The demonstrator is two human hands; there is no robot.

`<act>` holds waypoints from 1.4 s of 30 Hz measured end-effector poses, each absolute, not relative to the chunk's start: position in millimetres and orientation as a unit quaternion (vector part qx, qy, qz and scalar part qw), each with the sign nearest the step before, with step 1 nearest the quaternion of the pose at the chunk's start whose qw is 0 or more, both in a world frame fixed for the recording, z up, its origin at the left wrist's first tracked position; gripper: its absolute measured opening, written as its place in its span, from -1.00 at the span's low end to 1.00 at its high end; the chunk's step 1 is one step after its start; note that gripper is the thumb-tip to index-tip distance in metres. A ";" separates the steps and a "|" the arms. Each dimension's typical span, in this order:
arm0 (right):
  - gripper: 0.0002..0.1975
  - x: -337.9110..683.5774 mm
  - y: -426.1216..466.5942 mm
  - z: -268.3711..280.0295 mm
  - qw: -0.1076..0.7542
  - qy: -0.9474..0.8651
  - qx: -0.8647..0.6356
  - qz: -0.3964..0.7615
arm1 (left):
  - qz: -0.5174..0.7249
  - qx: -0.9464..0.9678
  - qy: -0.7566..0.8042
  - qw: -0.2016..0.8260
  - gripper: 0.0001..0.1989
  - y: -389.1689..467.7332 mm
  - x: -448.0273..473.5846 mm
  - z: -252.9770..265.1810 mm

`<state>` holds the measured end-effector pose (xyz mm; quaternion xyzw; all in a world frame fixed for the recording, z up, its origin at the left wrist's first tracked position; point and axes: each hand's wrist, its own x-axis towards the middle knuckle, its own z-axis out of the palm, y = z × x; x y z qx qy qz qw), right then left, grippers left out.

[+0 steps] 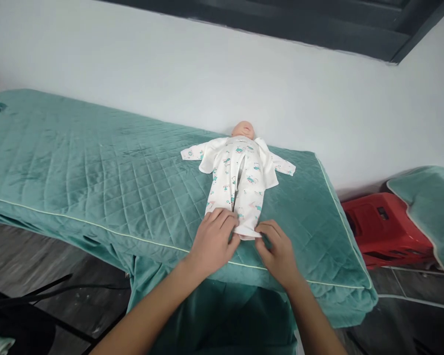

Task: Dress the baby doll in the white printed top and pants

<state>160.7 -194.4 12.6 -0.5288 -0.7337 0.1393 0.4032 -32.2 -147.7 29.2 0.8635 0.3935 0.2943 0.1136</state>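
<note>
A baby doll point(243, 129) lies on its back on the green quilted bed, head toward the wall. White printed baby pants point(253, 180) lie over its front from the chest down, with a slit showing between the legs. Beneath them a white printed baby shirt point(270, 170) has its sleeves spread to both sides. My left hand point(216, 239) is closed at the pant legs' lower end, thumb and fingers at the inner edge. My right hand point(276, 249) pinches the outer corner of the right-hand pant cuff, which is stretched between both hands.
The green quilted bed point(133, 177) runs along a white wall point(207, 74). To the right on the floor stands a red plastic case point(388, 227), partly under a green cloth point(434, 207). Dark cables point(59, 296) show at lower left.
</note>
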 end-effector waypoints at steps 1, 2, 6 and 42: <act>-0.82 163.7 -200.0 16.1 0.387 -0.748 -0.519 0.144 | 0.307 0.859 0.388 0.129 -0.89 -152.9 -36.1 29.8; -0.81 166.7 -204.9 19.4 0.357 -0.764 -0.514 0.158 | 0.313 0.859 0.379 0.144 -0.87 -157.0 -40.9 29.7; -0.88 181.1 -207.4 32.5 0.244 -0.792 -0.489 0.271 | 0.362 0.830 0.353 0.235 -0.88 -146.0 -66.1 22.9; -0.72 230.2 149.4 23.2 0.426 -0.653 -0.602 0.173 | 0.325 0.812 0.425 0.233 -0.81 205.9 -1.3 31.8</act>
